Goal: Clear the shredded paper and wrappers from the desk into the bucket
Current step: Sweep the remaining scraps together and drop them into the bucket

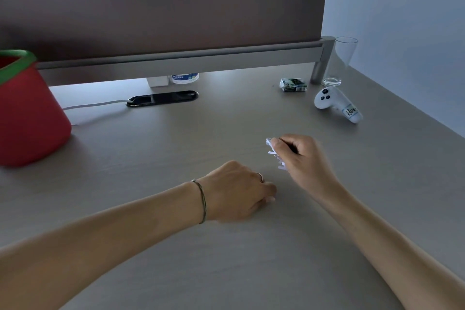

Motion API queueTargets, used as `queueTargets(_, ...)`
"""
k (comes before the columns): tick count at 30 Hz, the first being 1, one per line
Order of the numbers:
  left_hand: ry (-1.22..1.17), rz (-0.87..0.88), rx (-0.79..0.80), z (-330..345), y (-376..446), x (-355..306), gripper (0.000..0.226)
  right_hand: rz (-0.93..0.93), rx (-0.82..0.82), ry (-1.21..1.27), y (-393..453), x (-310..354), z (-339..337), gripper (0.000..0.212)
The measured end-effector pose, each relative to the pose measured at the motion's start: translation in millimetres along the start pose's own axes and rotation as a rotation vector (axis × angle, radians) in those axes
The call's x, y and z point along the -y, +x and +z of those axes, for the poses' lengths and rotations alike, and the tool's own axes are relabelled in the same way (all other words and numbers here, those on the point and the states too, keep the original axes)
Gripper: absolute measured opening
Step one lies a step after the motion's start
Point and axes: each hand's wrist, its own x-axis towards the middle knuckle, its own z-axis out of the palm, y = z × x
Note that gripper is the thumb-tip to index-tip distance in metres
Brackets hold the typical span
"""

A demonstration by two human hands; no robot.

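Now shreds (275, 156) are clamped in the right hand (299, 156), while the left hand (239, 194) is curled shut over a last scrap (271, 199) on the worktop (151, 158). Next, a carry left to the bucket (27, 111) is called for; a wrapper (293, 84) waits far right. Open room is left between.
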Motion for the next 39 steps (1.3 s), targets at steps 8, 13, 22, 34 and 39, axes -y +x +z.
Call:
queueTargets(8, -0.055, -0.186, 0.032, 2.7, 4.7, 7.2, 0.027, -0.032, -0.007, -0.018, -0.2, -2.8, 1.9, 0.050)
queueTargets(13, -0.294, -0.382, -0.136, 14.4, -10.1, 18.2, 0.029, 0.006, -0.045, 0.021, 0.9, 5.9, 6.5, 0.048)
queueTargets(22, -0.467, -0.630, -0.412, -34.6, -75.4, 60.3, 0.036, -0.116, -0.021, 0.129, 32.0, 77.4, 47.1, 0.049)
queueTargets(34, -0.256, -0.939, -0.557, -124.7, -208.0, 171.7, 0.044, -0.225, 0.179, 0.250, 118.8, 214.6, 166.4, 0.039)
queueTargets(39, -0.086, -1.035, -0.444, -142.5, -256.3, 213.6, 0.042, -0.244, 0.274, 0.251, 150.5, 256.2, 220.5, 0.043)
